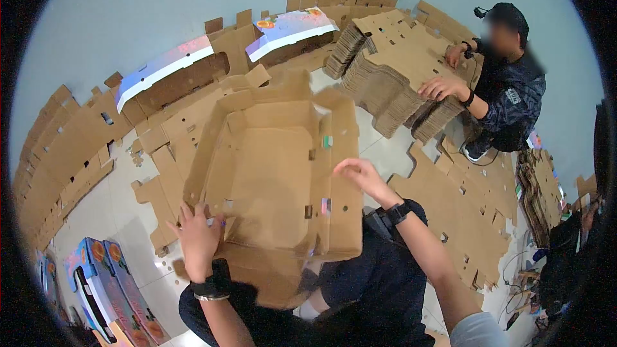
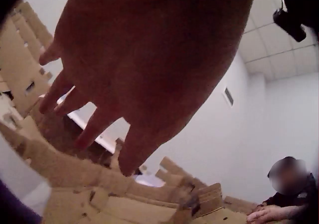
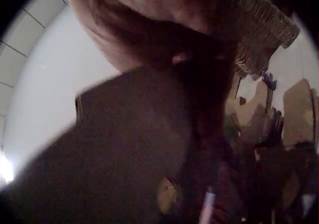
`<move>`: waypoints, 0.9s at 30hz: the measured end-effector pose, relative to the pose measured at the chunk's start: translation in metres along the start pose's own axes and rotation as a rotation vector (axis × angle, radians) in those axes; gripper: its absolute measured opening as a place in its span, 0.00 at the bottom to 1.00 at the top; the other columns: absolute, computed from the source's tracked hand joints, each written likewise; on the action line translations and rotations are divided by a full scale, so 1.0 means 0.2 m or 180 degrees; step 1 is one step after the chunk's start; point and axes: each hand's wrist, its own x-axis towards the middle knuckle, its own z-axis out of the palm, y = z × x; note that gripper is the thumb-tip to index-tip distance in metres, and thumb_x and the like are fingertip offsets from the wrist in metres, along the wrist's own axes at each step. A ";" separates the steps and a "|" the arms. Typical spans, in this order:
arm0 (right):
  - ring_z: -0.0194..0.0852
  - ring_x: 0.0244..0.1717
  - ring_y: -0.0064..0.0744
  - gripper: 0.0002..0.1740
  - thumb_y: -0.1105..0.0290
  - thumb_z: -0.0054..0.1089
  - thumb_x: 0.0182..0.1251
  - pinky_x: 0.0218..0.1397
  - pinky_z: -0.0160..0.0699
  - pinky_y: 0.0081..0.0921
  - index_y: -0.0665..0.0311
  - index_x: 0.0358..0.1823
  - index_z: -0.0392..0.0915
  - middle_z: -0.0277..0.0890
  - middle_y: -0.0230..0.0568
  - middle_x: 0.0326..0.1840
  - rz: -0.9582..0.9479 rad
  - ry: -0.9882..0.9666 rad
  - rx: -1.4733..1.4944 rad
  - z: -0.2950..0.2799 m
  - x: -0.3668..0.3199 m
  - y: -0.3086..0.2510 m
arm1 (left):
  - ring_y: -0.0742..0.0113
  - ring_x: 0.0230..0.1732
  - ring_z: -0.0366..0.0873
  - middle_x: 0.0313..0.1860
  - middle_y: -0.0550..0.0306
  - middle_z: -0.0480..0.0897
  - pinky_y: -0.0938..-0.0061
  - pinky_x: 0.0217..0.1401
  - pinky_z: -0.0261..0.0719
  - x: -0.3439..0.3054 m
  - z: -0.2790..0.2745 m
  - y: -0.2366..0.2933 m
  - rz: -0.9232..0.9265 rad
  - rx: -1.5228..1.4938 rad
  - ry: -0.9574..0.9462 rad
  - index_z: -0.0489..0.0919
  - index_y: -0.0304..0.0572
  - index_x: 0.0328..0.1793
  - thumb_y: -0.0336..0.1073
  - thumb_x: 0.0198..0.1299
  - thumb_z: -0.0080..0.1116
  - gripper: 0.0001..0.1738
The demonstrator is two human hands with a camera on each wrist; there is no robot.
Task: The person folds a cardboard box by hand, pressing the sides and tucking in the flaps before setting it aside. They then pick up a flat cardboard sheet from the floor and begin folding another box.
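The cardboard box (image 1: 273, 160), an open tray with raised walls, stood directly before the wearer's legs, its opening facing up; this position presumably kept all walls within reach of both arms; the surface beneath the box was hidden. The left hand (image 1: 198, 238) was located at the box's near left corner, fingers spread apart and clamped on nothing; the flat, splayed posture suggested steadying rather than gripping, although firm contact could not be confirmed. The right hand (image 1: 365, 178) was located at the box's right wall, its fingers bent toward the outer edge; whether they pinched the board or merely lay against it could not be told, since the right wrist view was dark and blurred; its placement opposite the left hand would have suited balancing the box from both sides. Beyond the box, to its right, stood a stack of flat cardboard blanks (image 1: 405, 48), its top touched by a second person (image 1: 520, 90); the piling probably served to keep the blanks together; loose cardboard sheets (image 1: 472, 212) lay on the floor (image 1: 122, 202) right of the box; printed cartons (image 1: 122, 289) stood to its near left.
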 end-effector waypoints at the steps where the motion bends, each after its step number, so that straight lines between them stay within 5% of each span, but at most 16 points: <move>1: 0.74 0.36 0.19 0.06 0.71 0.52 0.65 0.39 0.74 0.21 0.63 0.38 0.78 0.78 0.27 0.33 -0.0208 0.0339 0.0144 -0.02 0.00 -0.07 | 0.44 0.72 0.56 0.72 0.37 0.58 0.42 0.74 0.43 -0.03 -0.05 0.01 0.0072 -0.0032 0.0218 0.66 0.45 0.68 0.49 0.61 0.54 0.31; 6: 0.73 0.37 0.18 0.06 0.73 0.51 0.66 0.42 0.71 0.19 0.63 0.35 0.78 0.77 0.27 0.33 -0.0129 0.0852 0.1327 -0.07 0.13 -0.36 | 0.44 0.73 0.55 0.73 0.38 0.57 0.47 0.74 0.43 -0.30 -0.51 0.16 0.0778 -0.0390 0.1222 0.67 0.45 0.67 0.44 0.62 0.52 0.28; 9: 0.71 0.38 0.17 0.06 0.72 0.53 0.66 0.41 0.70 0.18 0.62 0.34 0.78 0.76 0.27 0.33 -0.0700 0.1116 0.1332 -0.10 0.31 -0.44 | 0.46 0.69 0.61 0.72 0.39 0.60 0.50 0.74 0.46 -0.43 -0.66 0.13 0.1101 -0.0605 0.1492 0.68 0.40 0.65 0.40 0.63 0.48 0.25; 11: 0.70 0.36 0.18 0.05 0.69 0.55 0.65 0.39 0.69 0.19 0.61 0.34 0.78 0.74 0.28 0.32 -0.1311 0.1112 0.2151 -0.07 0.38 -0.56 | 0.47 0.65 0.66 0.70 0.39 0.62 0.52 0.73 0.49 -0.49 -0.72 0.10 0.1217 -0.0769 0.1655 0.69 0.37 0.63 0.39 0.64 0.46 0.23; 13: 0.70 0.36 0.19 0.06 0.67 0.56 0.65 0.39 0.70 0.20 0.61 0.33 0.77 0.73 0.28 0.32 -0.1343 0.1536 0.2294 -0.01 0.34 -0.66 | 0.76 0.42 0.72 0.55 0.51 0.77 0.83 0.40 0.69 -0.53 -0.78 0.07 0.1030 -0.1119 0.2180 0.75 0.36 0.54 0.33 0.66 0.50 0.13; 15: 0.70 0.36 0.21 0.07 0.65 0.58 0.64 0.40 0.71 0.20 0.60 0.32 0.75 0.70 0.28 0.31 -0.1175 0.2087 0.2640 0.07 0.25 -0.68 | 0.72 0.46 0.72 0.61 0.48 0.72 0.82 0.43 0.70 -0.54 -0.76 -0.01 0.1010 -0.1665 0.2234 0.73 0.36 0.58 0.33 0.68 0.48 0.15; 16: 0.70 0.37 0.21 0.07 0.65 0.58 0.64 0.41 0.72 0.20 0.59 0.33 0.74 0.71 0.29 0.32 -0.1114 0.2519 0.2091 0.13 0.20 -0.63 | 0.69 0.50 0.72 0.67 0.45 0.68 0.81 0.46 0.70 -0.54 -0.73 -0.05 0.0995 -0.2270 0.2242 0.71 0.36 0.61 0.32 0.69 0.46 0.17; 18: 0.71 0.42 0.22 0.01 0.73 0.54 0.63 0.48 0.71 0.22 0.60 0.33 0.74 0.74 0.30 0.34 -0.0691 0.2373 0.2658 0.29 0.11 -0.42 | 0.65 0.55 0.71 0.65 0.52 0.70 0.80 0.53 0.71 -0.53 -0.71 -0.12 0.1091 -0.2178 0.2163 0.66 0.39 0.68 0.35 0.69 0.48 0.22; 20: 0.71 0.42 0.22 0.06 0.75 0.49 0.64 0.48 0.70 0.20 0.61 0.32 0.76 0.75 0.29 0.36 -0.0620 0.1969 0.2075 0.51 0.05 -0.15 | 0.53 0.56 0.72 0.64 0.39 0.67 0.57 0.69 0.56 -0.50 -0.67 -0.21 0.1404 -0.2395 0.1627 0.71 0.34 0.57 0.40 0.66 0.42 0.20; 22: 0.70 0.36 0.18 0.08 0.75 0.48 0.65 0.41 0.71 0.18 0.61 0.32 0.78 0.76 0.28 0.35 -0.0280 0.1279 0.1736 0.75 0.01 0.08 | 0.57 0.51 0.74 0.56 0.39 0.72 0.61 0.64 0.62 -0.42 -0.62 -0.03 0.1242 -0.2131 0.1977 0.73 0.34 0.52 0.43 0.67 0.39 0.20; 24: 0.69 0.32 0.16 0.09 0.75 0.48 0.65 0.37 0.72 0.18 0.61 0.31 0.79 0.76 0.28 0.33 0.0092 0.0896 0.1795 0.95 -0.01 0.29 | 0.58 0.50 0.74 0.51 0.45 0.76 0.66 0.61 0.66 -0.28 -0.51 0.05 0.1406 -0.2863 0.1295 0.74 0.34 0.51 0.44 0.68 0.41 0.20; 27: 0.71 0.31 0.16 0.10 0.73 0.47 0.68 0.32 0.73 0.16 0.61 0.35 0.80 0.78 0.27 0.33 0.1065 0.0641 0.2165 1.10 -0.02 0.54 | 0.61 0.49 0.76 0.46 0.50 0.79 0.67 0.57 0.70 -0.09 -0.14 0.15 0.0929 -0.2738 0.0257 0.76 0.37 0.50 0.45 0.64 0.50 0.19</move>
